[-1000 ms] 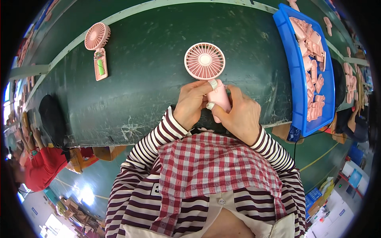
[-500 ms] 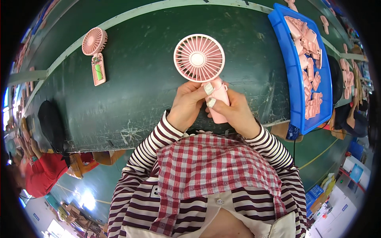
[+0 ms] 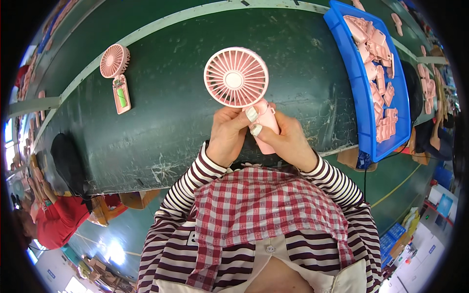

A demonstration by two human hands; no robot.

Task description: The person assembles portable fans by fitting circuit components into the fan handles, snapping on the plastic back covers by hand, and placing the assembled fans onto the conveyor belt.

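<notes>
A pink handheld fan (image 3: 236,78) is held over the near edge of the green work surface, its round grille pointing away from me and its handle toward me. My left hand (image 3: 228,131) is closed on the handle's left side just under the grille. On the other side, my right hand (image 3: 289,140) grips the same handle. Both thumbs, their tips wrapped in white, press on its upper face. The fingers beneath the handle are mostly hidden.
At the far left lies another pink fan (image 3: 114,61), its handle open over a green cell (image 3: 121,97). A blue bin (image 3: 364,117) of pink shell parts (image 3: 381,93) stands at the right. A dark stool-like shape (image 3: 67,158) and a person in red (image 3: 63,219) are at the left.
The fan's head has swung slightly left and toward me in the picture. Both hands keep their hold on the handle, and the whole view has shifted a little.
</notes>
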